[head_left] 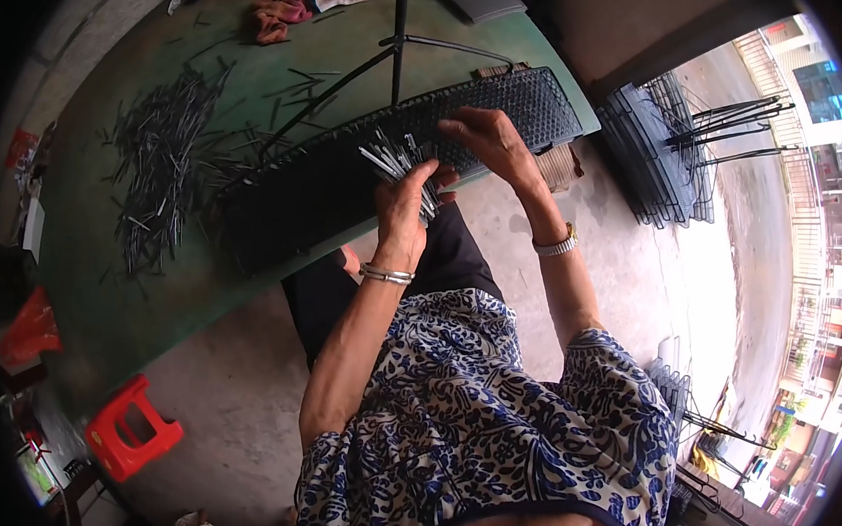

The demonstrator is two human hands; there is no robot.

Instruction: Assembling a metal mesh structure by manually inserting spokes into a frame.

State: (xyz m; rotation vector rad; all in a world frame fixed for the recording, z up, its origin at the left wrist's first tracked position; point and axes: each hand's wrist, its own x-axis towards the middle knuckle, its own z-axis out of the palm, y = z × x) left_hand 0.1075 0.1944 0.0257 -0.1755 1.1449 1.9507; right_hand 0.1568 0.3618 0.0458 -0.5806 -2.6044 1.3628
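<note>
My left hand [402, 212] is wrapped round a bundle of thin metal strips [390, 157], whose pale ends fan out past the thumb. Over the right part of a long black mesh rack [541, 98], my right hand [497, 146] is held with bent fingers pressed together. Whatever its fingertips pinch, if anything, is too small to make out. The rack lies along the near edge of the green table [87, 312], and its left part is in dark shadow. A large loose pile of similar dark strips [169, 163] spreads on the table to the left.
A black metal stand [395, 48] with thin legs rises behind the rack. Cloths and gloves [285, 16] lie at the far edge. Stacked black wire racks [651, 157] stand on the right. A red plastic stool [132, 430] is on the floor at left.
</note>
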